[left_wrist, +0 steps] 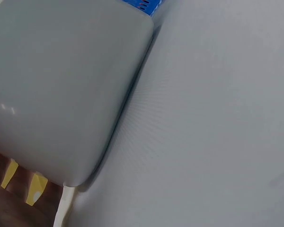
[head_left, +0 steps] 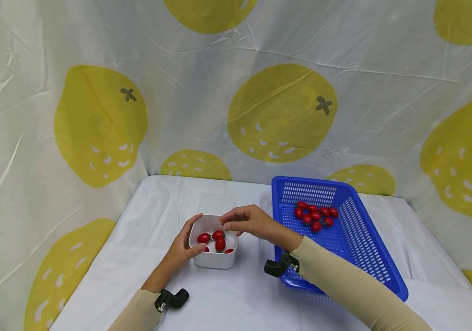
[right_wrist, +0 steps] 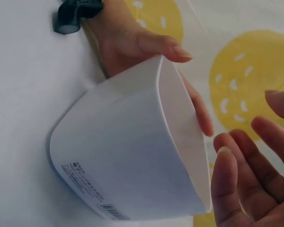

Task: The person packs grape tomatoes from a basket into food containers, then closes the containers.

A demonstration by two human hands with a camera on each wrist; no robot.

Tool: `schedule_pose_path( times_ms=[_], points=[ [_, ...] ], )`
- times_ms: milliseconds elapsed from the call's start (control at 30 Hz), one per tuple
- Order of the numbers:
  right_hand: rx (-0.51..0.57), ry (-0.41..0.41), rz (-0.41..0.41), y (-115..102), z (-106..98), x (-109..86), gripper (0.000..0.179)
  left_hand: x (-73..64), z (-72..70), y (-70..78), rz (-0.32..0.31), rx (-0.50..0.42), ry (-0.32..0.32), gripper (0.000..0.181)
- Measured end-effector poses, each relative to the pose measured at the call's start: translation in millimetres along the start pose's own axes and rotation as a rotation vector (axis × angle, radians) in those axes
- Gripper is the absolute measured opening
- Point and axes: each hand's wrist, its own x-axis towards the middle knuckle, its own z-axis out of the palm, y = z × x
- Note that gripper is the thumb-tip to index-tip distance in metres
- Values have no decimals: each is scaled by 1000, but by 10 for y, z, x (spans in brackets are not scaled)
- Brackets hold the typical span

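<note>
A small white plastic container (head_left: 214, 262) stands upright on the table with several cherry tomatoes (head_left: 220, 244) inside. My left hand (head_left: 183, 246) holds it by the left side, thumb over the rim and fingers round the outer wall. Over the container's right rim hovers my right hand (head_left: 256, 224), its fingers loosely bent. In the right wrist view the right hand's fingers (right_wrist: 226, 182) are apart, with nothing seen between them. The container's wall (left_wrist: 71, 85) fills much of the left wrist view and hides most of the left hand.
On the right lies a blue slotted basket (head_left: 275, 202), several cherry tomatoes (head_left: 315, 216) grouped toward its far end. My right forearm crosses its near left corner. A faint clear lid-like piece (head_left: 216, 202) lies behind the container. Lemon-print curtain (head_left: 186, 105) hangs behind and at the sides.
</note>
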Motion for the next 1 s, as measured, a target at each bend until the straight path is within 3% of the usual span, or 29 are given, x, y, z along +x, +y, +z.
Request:
schedule_pose_path(
  times_ms=[200, 433, 667, 833, 1000],
  points=[
    [6, 10, -2, -81, -65, -66, 30, -4, 12, 3, -17, 35, 10, 77],
    [-2, 60, -24, -160, -243, -202, 29, 2, 10, 23, 14, 28, 10, 77],
    [-21, 132, -1, -176, -488, -374, 29, -32, 46, 298, 12, -8, -10, 75],
    [-45, 184, 44, -142, -668, -493, 32, -25, 64, 354, 10, 15, -3, 75],
    [-72, 229, 66, -115, -802, -614, 35, -4, 40, 169, 7, 23, 13, 76]
  ],
)
